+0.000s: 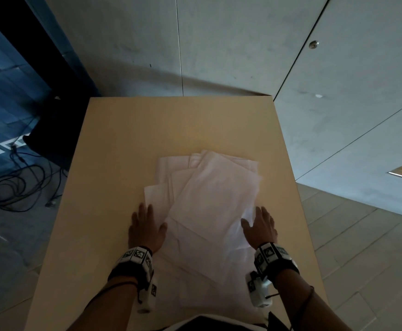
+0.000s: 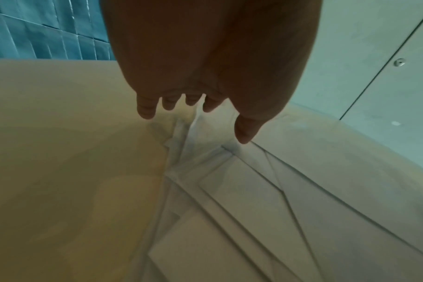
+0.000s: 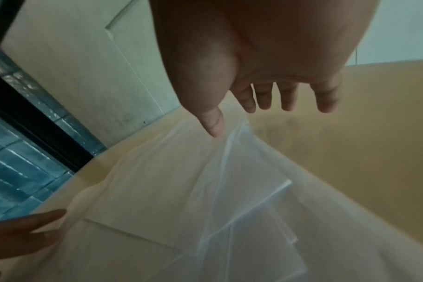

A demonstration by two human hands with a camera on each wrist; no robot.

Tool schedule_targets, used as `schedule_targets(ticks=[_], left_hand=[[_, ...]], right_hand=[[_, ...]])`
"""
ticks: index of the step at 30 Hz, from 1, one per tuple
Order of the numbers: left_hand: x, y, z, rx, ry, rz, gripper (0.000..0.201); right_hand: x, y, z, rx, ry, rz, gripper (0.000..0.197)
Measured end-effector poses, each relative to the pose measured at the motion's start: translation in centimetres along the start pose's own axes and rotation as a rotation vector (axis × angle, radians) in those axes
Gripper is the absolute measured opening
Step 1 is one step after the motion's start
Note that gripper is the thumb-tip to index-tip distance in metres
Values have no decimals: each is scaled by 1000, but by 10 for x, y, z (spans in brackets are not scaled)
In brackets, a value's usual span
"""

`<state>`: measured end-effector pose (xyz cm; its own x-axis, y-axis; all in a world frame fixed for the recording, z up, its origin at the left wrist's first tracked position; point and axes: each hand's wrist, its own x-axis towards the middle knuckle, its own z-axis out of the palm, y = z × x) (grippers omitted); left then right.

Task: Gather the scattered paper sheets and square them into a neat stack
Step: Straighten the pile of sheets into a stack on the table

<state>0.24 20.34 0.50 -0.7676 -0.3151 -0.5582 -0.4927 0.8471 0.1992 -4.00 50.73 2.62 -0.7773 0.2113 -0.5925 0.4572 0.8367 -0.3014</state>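
Note:
Several white paper sheets [image 1: 209, 199] lie fanned and overlapping at different angles on a tan table [image 1: 128, 130], reaching to its near edge. My left hand [image 1: 147, 225] is spread flat at the pile's left side, thumb on the paper, fingers straight. My right hand [image 1: 259, 225] is flat at the right side, its thumb touching a lifted sheet edge. In the left wrist view the left hand [image 2: 196, 112] hovers just over crossed sheet edges [image 2: 205, 171]. The right wrist view shows the right hand [image 3: 266, 106] over the sheets [image 3: 181, 190]; the left hand's fingers [image 3: 24, 229] sit at the far edge.
The table's left edge [image 1: 75, 163] drops to a floor with black cables [image 1: 15, 185]. A grey wall [image 1: 219, 44] stands behind the far edge. Bare tabletop lies beyond the pile and on both sides of it.

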Motion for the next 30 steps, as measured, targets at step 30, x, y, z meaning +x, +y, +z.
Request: schedule_targets(ticks=[30], left_hand=[[-2,33,-2,-184,44,-121,51]], right_hand=[[5,-26,3,206,-23,62,62]])
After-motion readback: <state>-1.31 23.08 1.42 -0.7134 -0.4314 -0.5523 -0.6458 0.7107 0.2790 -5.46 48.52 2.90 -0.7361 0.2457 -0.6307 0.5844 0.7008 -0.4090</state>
